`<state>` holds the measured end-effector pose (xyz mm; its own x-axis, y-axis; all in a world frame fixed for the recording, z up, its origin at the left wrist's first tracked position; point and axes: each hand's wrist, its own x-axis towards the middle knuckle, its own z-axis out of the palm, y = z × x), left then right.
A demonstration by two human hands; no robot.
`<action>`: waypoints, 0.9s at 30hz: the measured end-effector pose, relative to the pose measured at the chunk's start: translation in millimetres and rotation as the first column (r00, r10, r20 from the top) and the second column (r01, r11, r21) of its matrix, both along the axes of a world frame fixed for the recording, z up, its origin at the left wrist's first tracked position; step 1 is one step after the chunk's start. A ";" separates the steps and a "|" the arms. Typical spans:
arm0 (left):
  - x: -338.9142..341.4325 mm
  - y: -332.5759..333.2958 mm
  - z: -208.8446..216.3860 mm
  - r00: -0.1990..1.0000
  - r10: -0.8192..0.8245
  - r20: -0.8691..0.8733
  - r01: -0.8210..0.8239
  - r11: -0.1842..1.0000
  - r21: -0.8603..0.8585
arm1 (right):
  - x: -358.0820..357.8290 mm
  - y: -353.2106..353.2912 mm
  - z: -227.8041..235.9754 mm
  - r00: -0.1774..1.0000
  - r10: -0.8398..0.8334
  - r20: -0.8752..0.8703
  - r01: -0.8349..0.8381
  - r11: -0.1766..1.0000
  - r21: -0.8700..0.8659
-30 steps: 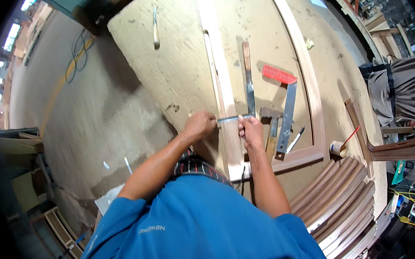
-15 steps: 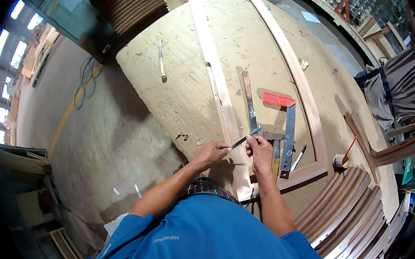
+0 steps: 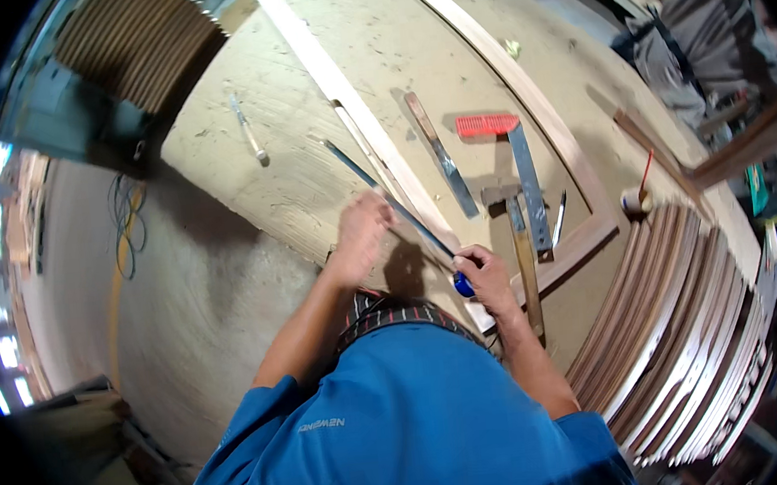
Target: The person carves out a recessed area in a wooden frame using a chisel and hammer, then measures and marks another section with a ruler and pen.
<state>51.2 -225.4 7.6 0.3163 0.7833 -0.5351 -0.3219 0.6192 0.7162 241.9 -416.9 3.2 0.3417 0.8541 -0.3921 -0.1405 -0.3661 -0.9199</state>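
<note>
In my right hand, fingers closed, is a long thin dark tool with a rounded blue end. Its narrow shaft slants up and left across the pale wooden rail. My left hand, smeared by motion, is beside the shaft; whether its fingers grip it I cannot tell. Inside the wooden frame lie a wooden-handled chisel, a hammer, a square with a ribbed red stock and a pen-like marker. The hammer's handle points toward me, just right of my right hand.
Another light-handled tool lies at the bench's left. Curved brown wooden parts are stacked at lower right, near a small pot with a red stick. Another person stands at the right. A coiled hose lies on the floor.
My hands have moved apart. The dark tool now shows at length, its blue end at my right hand. My left hand has shifted left and up. My view has turned.
</note>
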 end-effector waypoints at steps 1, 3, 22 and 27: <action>-13.9 19.1 -5.1 1.000 0.011 0.007 -0.011 1.000 -0.015 | -2.8 -6.5 6.8 0.993 0.008 0.121 0.001 0.997 -0.078; -39.0 56.3 -16.5 0.999 -0.047 -0.014 0.046 0.999 -0.015 | -6.8 -25.8 1.8 0.991 -0.015 0.130 0.033 0.990 -0.134; -5.7 233.9 -27.6 0.401 -0.164 -0.901 0.804 -0.409 0.432 | -85.7 0.0 -19.3 0.558 -0.376 0.740 0.646 0.756 -0.104; -12.2 227.7 -24.4 0.430 -0.149 -0.890 0.756 -0.480 0.446 | -90.0 -10.6 -18.3 0.620 -0.446 0.646 0.643 0.761 -0.092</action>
<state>38.9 2.2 -16.8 0.9923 0.0391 0.1176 -0.0245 -0.8683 0.4954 151.9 -427.5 -15.1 0.9373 0.3124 -0.1547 0.0921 -0.6499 -0.7544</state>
